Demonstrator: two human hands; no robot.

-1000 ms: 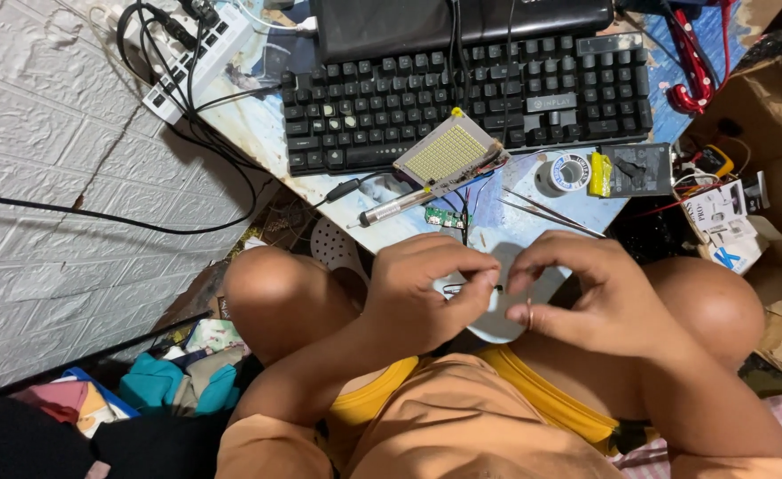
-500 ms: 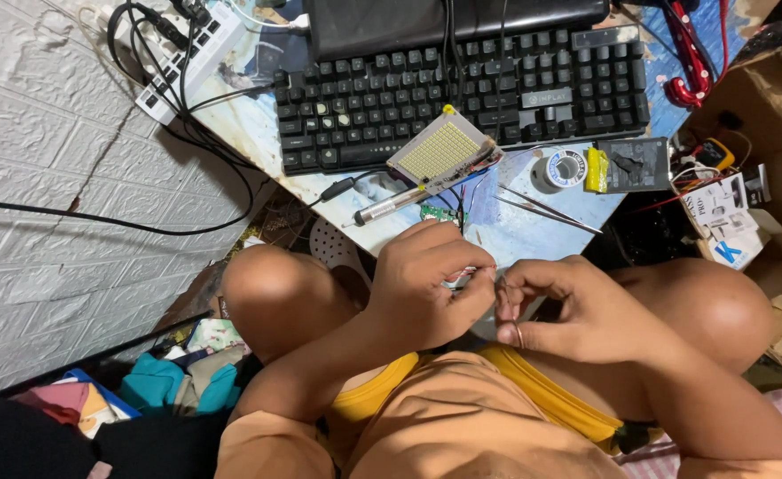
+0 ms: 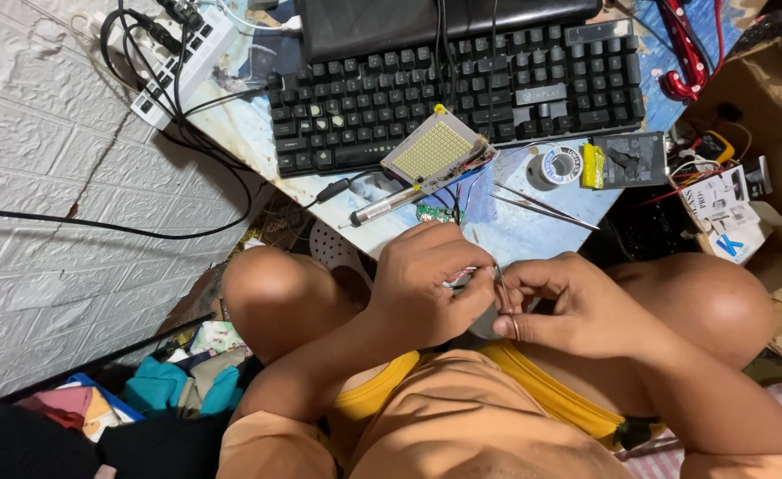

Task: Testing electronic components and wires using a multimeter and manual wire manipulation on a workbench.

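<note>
**Both hands pinched on a thin wire over the lap**

From my feed I see the left hand (image 3: 431,284) curled nearly into a fist, its fingertips pinched on a small part I cannot make out. Touching it on the right, the right hand (image 3: 577,310) has thumb and forefinger closed on a thin wire (image 3: 503,297) that runs upright between the two hands. Both hover above the lap, between the bare knees, at the near edge of the low table (image 3: 506,232).

Just beyond the hands a small green circuit board (image 3: 428,213) lies on the table, with a soldering iron (image 3: 391,203) to its left and a white LED panel (image 3: 433,149) just past it. Tweezers (image 3: 546,208) lie to the right, near a solder spool (image 3: 558,165). Farther back sits a black keyboard (image 3: 453,93), and a white power strip (image 3: 178,62) occupies the far left.
</note>
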